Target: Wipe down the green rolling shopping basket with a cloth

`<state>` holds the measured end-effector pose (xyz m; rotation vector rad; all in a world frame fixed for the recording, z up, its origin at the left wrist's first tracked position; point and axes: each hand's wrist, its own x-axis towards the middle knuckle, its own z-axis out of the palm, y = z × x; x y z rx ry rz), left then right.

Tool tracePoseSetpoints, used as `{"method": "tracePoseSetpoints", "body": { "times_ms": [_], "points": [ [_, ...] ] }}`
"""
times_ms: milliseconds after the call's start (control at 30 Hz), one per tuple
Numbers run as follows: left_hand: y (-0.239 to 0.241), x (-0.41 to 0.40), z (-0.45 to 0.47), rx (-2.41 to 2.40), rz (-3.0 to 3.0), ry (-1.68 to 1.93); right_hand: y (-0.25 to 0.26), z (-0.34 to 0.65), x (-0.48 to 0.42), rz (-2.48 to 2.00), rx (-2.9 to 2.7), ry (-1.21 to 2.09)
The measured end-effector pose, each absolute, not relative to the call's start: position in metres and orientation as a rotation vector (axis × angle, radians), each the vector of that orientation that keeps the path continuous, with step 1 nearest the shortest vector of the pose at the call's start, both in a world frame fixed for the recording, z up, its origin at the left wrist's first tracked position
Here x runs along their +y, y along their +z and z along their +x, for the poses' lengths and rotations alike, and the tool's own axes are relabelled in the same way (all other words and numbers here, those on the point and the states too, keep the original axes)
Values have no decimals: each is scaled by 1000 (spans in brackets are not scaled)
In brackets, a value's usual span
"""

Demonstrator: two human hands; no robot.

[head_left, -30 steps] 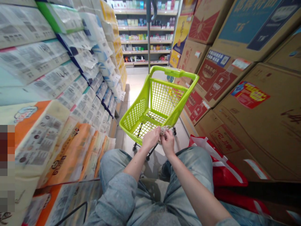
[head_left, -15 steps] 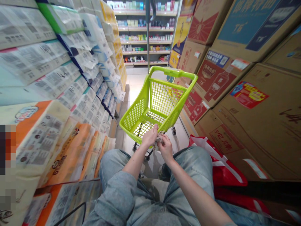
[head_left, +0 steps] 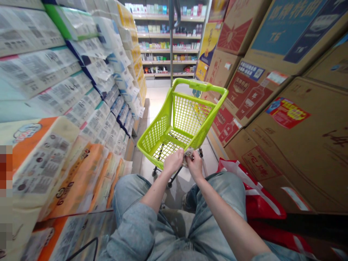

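Note:
A lime-green shopping cart with a mesh basket stands in front of me, its handle on the far side. At its near right corner, a small crumpled greyish-white cloth is pinched between my two hands. My left hand is closed at the rim, its fingertips against the left side of the cloth. From the right, my right hand grips the cloth with bent fingers. Part of the cloth is hidden by my fingers.
Packs of tissue paper are stacked along the left. Cardboard cartons form a wall on the right, with a red bag by my right knee. Beyond the cart, a metal pole rises before stocked shelves.
Both hands and the cloth have shifted slightly right along the cart's near rim. The right hand's fingers have turned a little. The cart looks nearly unmoved.

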<state>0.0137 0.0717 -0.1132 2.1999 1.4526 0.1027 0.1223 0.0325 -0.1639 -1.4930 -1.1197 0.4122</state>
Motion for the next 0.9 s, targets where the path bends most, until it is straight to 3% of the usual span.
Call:
{"method": "tracePoseSetpoints", "body": {
  "times_ms": [200,433,667,900],
  "points": [
    [-109,70,15,1490,2114,142,-154,152,58,-1508,-835,309],
    [-107,63,16,1526,2158,149,-135,168,85,-1632,-1062,168],
    [-105,59,19,1532,2187,132,-115,200,125,-1756,-921,55],
    [-106,64,25,1541,2107,141,-119,167,94,-1777,-1187,80]
  ]
}}
